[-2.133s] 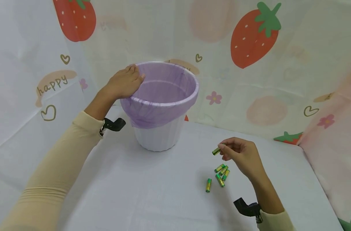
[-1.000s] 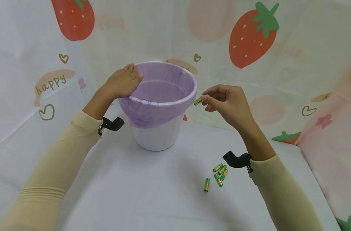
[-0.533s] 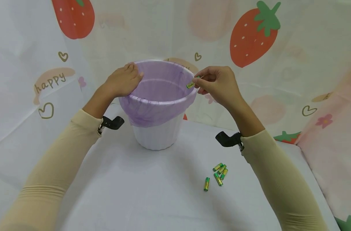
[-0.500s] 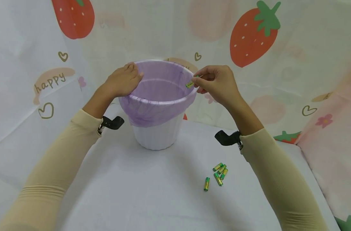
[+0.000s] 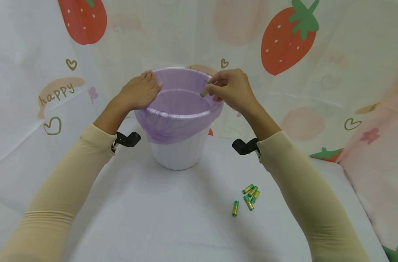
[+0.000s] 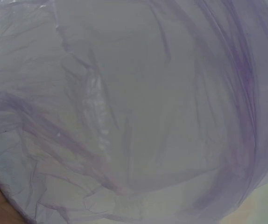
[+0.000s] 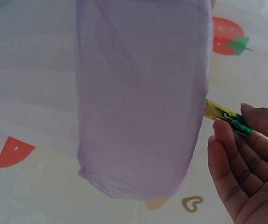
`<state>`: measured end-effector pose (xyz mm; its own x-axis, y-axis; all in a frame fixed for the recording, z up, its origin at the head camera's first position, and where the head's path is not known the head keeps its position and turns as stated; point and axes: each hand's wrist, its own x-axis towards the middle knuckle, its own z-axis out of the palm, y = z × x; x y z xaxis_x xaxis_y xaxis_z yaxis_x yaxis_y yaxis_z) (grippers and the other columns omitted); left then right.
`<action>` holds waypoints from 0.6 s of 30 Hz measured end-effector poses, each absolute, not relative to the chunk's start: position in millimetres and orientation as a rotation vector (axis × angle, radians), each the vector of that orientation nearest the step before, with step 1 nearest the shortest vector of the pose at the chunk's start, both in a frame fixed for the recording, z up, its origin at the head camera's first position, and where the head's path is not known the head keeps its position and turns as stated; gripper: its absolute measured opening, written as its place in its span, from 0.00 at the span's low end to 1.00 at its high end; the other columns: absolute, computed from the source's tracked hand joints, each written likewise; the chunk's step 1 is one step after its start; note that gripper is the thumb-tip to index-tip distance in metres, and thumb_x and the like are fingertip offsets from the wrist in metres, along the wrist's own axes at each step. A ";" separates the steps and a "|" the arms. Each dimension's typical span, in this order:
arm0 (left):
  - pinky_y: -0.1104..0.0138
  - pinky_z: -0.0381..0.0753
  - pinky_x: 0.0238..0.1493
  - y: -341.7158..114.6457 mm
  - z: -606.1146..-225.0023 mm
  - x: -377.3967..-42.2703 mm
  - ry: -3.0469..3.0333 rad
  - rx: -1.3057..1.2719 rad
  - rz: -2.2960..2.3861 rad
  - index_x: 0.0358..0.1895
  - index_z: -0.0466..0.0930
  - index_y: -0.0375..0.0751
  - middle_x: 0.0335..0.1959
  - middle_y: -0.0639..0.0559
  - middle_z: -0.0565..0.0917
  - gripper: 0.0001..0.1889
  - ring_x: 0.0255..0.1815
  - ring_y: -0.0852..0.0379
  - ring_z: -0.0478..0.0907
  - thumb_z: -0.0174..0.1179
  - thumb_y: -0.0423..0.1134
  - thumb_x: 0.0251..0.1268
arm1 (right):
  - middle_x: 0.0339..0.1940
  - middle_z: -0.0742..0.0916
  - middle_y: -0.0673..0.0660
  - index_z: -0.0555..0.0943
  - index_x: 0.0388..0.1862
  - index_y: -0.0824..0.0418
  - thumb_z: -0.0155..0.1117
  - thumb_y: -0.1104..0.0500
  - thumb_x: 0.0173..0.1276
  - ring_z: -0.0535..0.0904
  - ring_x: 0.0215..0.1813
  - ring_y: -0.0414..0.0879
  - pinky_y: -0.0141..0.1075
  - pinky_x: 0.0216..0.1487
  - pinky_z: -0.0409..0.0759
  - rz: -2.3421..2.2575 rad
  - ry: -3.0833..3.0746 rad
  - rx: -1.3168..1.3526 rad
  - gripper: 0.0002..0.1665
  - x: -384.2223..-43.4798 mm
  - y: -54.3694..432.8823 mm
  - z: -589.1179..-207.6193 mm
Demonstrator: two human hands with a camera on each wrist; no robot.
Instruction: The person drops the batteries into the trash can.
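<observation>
A white trash can point(image 5: 176, 156) lined with a purple bag point(image 5: 172, 131) stands on the white cloth. My left hand point(image 5: 140, 91) holds its left rim, thumb on the inner side. In the left wrist view the purple liner point(image 6: 138, 93) fills nearly everything. My right hand point(image 5: 231, 87) pinches a green and yellow battery point(image 5: 204, 92) over the right part of the opening. The right wrist view shows that battery point(image 7: 225, 116) between thumb and fingertips, its far end hidden behind the bag. Several like batteries point(image 5: 248, 202) lie in a cluster, with a single battery point(image 5: 235, 208) just left of them.
White cloth point(image 5: 172, 218) covers the table. A strawberry-printed curtain point(image 5: 251, 43) hangs close behind the can, and a pinkish one point(image 5: 382, 174) borders the right side. Each sleeve cuff carries a small black wrist camera point(image 5: 128, 139).
My right hand has carried the battery up from near the cluster, then leftward past the can's right rim to above its opening. The left hand keeps its place on the rim.
</observation>
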<state>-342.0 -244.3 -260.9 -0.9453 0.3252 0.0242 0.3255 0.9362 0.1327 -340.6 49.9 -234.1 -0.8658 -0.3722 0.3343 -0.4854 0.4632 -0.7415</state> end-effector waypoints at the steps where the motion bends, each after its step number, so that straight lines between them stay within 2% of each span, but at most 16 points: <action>1: 0.46 0.36 0.81 -244.3 -261.1 -342.4 -3.086 -0.520 -0.214 0.76 0.36 0.17 0.79 0.24 0.38 0.37 0.82 0.33 0.33 0.18 0.51 0.83 | 0.31 0.90 0.58 0.87 0.41 0.63 0.72 0.59 0.68 0.86 0.30 0.54 0.35 0.38 0.87 1.366 -2.582 0.761 0.08 -342.1 49.1 -233.8; 9: 0.47 0.36 0.81 -245.2 -260.6 -345.7 -3.075 -0.531 -0.202 0.76 0.36 0.16 0.79 0.23 0.38 0.37 0.82 0.33 0.33 0.17 0.51 0.83 | 0.33 0.90 0.59 0.87 0.42 0.63 0.71 0.60 0.68 0.85 0.27 0.46 0.35 0.36 0.86 1.320 -2.624 0.750 0.08 -350.5 41.3 -229.5; 18: 0.47 0.36 0.81 -245.2 -261.2 -344.5 -3.073 -0.547 -0.194 0.75 0.37 0.15 0.78 0.22 0.40 0.37 0.81 0.31 0.35 0.18 0.50 0.84 | 0.29 0.91 0.53 0.88 0.39 0.61 0.70 0.59 0.69 0.85 0.28 0.50 0.35 0.33 0.85 1.248 -2.691 0.775 0.06 -354.3 31.9 -233.4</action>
<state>-344.5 -245.2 -261.2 -0.9386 0.3431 0.0354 0.3448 0.9311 0.1192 -354.3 31.9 -233.4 -0.8697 -0.4121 0.2718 -0.4737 0.5417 -0.6944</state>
